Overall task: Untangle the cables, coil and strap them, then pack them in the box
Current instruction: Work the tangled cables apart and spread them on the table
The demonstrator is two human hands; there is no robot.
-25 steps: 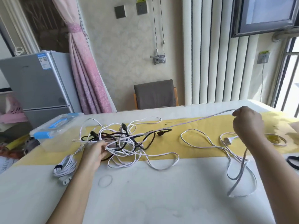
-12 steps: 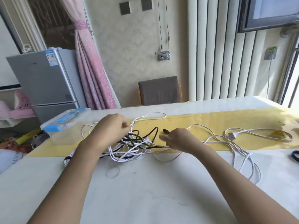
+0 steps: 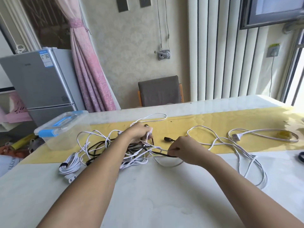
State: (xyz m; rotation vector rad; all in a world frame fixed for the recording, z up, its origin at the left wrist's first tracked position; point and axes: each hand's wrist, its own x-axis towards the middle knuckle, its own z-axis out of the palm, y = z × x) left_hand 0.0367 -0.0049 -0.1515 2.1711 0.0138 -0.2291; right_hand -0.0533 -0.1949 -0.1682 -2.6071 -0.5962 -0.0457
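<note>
Mostly smooth, shiny surfaces before me
My tabletop (image 3: 156, 195) looks glossy and pale like stone, and its yellow strip (image 3: 205, 124) is shiny too; the white cables (image 3: 69, 164) have a smooth plastic skin, the black cable (image 3: 164, 155) looks more matt; the box (image 3: 69, 129) at the left edge is clear plastic with blue clips.

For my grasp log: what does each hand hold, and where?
The left hand grips a white cable near its plug; the right hand pinches a black cable close to its plug.
</note>
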